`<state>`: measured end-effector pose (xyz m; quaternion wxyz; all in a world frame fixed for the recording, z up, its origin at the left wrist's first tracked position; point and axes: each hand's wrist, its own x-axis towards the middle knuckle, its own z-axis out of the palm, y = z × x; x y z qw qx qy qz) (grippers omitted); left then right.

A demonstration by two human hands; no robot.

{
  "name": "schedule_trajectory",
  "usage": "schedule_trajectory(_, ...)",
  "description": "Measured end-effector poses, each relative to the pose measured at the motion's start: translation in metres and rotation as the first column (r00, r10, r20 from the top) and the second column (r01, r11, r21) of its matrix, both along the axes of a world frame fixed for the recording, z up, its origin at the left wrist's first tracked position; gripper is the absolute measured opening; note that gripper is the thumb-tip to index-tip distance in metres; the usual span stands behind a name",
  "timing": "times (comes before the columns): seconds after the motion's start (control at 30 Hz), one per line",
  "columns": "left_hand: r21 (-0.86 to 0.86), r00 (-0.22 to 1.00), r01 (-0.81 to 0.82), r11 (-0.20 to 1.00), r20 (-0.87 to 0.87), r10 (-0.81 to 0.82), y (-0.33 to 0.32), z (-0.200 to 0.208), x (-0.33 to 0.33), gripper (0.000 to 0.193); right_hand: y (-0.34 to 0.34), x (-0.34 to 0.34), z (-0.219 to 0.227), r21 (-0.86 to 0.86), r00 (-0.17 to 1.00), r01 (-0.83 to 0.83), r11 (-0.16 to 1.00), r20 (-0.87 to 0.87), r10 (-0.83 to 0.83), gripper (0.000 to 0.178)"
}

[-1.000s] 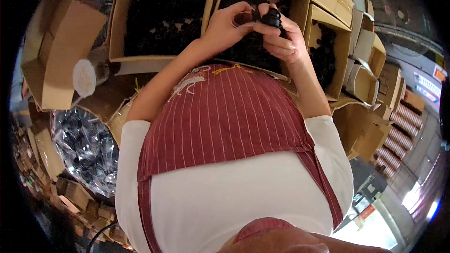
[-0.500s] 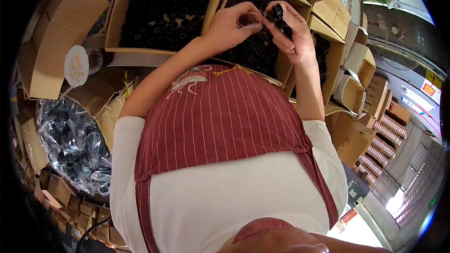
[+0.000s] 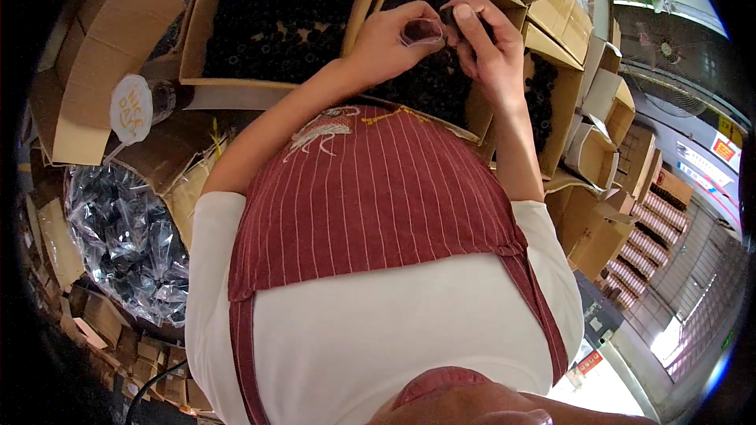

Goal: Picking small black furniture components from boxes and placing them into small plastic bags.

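My left hand [image 3: 378, 46] is closed around a small clear plastic bag [image 3: 423, 29], its mouth rounded open and facing up. Close against it, my right hand [image 3: 494, 51] grips small black plastic parts [image 3: 450, 17] between thumb and fingers; the fingers partly cover them, so their exact shape is hidden. Both hands hover over a cardboard box [image 3: 465, 130] of loose black parts. To the left stands a wider box [image 3: 236, 83] holding many black ring-like pieces [image 3: 268, 47], with clear bags lying at its far end.
At my left, a large clear sack [image 3: 126, 244] holds bagged black parts, and a cup with a white lid-like disc [image 3: 131, 109] stands above it. More open cartons [image 3: 591, 153] line the right side, with a fan [image 3: 665, 51] and stacked striped goods [image 3: 642, 252] beyond.
My right hand has turned, its thumb now lying over the black parts and its fingers curled in beside the bag's mouth. The left hand has barely moved.
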<state>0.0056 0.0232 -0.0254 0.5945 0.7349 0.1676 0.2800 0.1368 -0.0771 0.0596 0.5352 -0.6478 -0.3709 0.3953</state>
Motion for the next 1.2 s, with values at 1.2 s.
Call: schedule_trajectory(1.2, -0.094, 0.999, -0.023, 0.995, -0.044, 0.019, 0.002, 0.002, 0.0, 0.02, -0.01, 0.036, -0.002, -0.01, 0.492, -0.008, 1.0, -0.871, -0.005, 0.034)
